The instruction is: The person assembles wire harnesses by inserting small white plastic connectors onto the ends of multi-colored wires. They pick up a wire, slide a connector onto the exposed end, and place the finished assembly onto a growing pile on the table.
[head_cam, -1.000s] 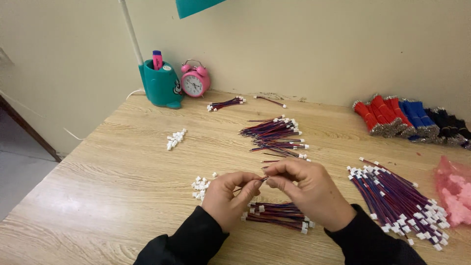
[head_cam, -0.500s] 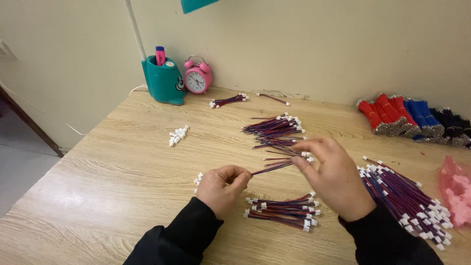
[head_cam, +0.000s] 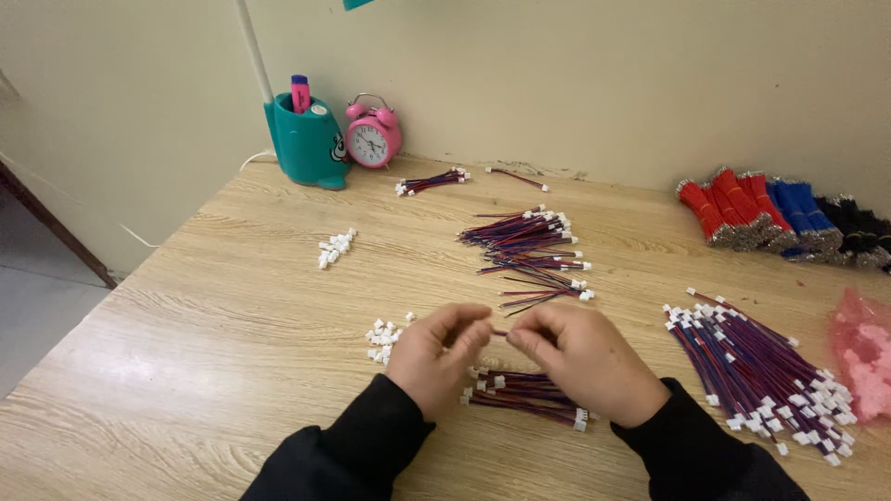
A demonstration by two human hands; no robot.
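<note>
The left hand [head_cam: 432, 357] and right hand [head_cam: 580, 362] pinch with narrow fingertips a thin red-blue wire [head_cam: 499, 332] between them, above the wire bundle [head_cam: 524, 394] on the wooden table [head_cam: 232, 306] — its ends are hidden, hard to see.

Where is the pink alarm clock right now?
The pink alarm clock stands at the table's far left, against the wall, just right of the teal pen holder.

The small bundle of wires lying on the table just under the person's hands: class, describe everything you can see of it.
The small bundle of wires is a loose sheaf of thin red and dark blue leads, each ending in a small white plastic connector. It lies flat on the wooden table, running left to right, its ends uneven. The left hand and right hand hover over it, partly hiding it; whether they touch it cannot be told.
</note>
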